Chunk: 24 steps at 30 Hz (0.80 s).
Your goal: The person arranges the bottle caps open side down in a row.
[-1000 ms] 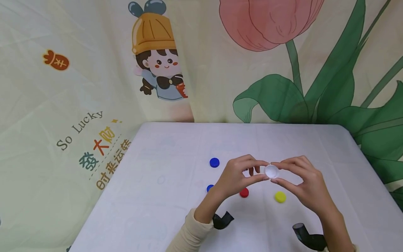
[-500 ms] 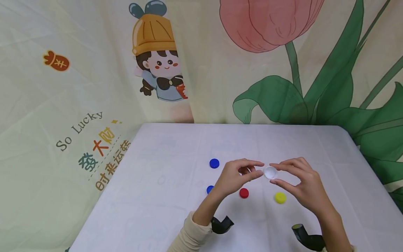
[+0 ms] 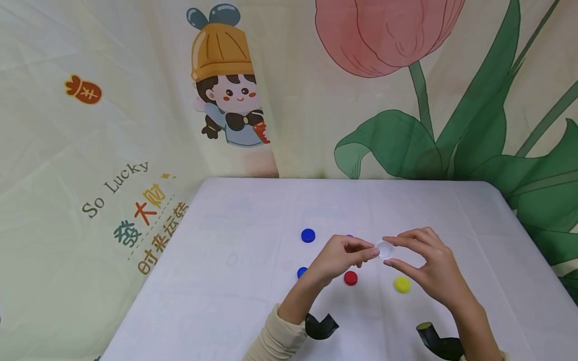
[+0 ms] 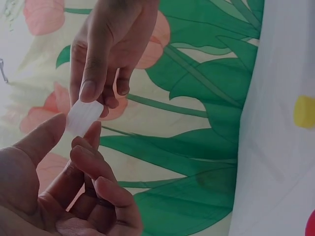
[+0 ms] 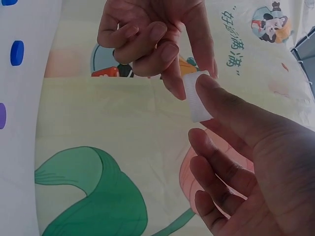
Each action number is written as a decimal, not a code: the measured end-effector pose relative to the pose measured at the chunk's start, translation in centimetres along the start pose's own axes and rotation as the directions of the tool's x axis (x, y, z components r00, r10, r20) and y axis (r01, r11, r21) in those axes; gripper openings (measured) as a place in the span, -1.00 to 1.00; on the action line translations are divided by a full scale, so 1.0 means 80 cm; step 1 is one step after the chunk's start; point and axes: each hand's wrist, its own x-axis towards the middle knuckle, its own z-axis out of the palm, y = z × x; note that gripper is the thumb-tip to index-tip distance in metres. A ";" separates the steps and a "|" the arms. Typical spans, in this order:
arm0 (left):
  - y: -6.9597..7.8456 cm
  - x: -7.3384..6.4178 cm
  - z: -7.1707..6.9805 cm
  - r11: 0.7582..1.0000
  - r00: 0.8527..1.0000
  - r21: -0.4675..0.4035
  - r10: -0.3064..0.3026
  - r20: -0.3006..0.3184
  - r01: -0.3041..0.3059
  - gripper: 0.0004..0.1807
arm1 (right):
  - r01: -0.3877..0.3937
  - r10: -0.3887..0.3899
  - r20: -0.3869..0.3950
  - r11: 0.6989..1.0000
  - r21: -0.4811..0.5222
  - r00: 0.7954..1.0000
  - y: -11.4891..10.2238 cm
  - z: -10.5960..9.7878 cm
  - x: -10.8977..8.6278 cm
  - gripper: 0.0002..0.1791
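A white bottle cap (image 3: 385,249), hollow face upward, is held above the table between both hands. My right hand (image 3: 429,263) pinches it across the rim, index finger on the far side and thumb on the near side. In the right wrist view that thumb covers part of the cap's ridged wall (image 5: 196,105). From the left, my left hand (image 3: 338,258) takes the cap's left edge between thumb and index finger, the thumb (image 4: 51,132) above and the index below. Its other fingers are bent under.
On the white table (image 3: 235,311) lie a red cap (image 3: 350,278), a yellow cap (image 3: 402,285), a blue cap (image 3: 308,235) and another blue cap (image 3: 301,272) partly behind the left forearm. A purple cap (image 5: 2,116) shows at the right wrist view's edge.
The left thumb and index first come off the cap's rim while the right hand keeps it, then close on its left edge from above and below. The cap shifts slightly left.
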 end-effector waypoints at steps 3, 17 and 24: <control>0.001 0.000 0.001 1.000 1.000 0.000 0.001 -0.013 -0.001 -0.77 | 0.004 -0.004 0.002 1.000 0.000 1.000 0.001 0.001 -0.001 -0.47; 0.001 -0.004 0.003 0.990 0.990 0.086 0.115 -0.085 -0.108 -0.77 | -0.041 0.041 0.003 0.999 -0.006 0.999 0.003 0.004 -0.004 -0.51; 0.010 -0.010 0.003 0.918 0.933 0.238 0.348 -0.093 -0.319 -0.74 | -0.059 0.059 0.020 0.998 0.010 0.998 0.003 0.003 -0.004 -0.62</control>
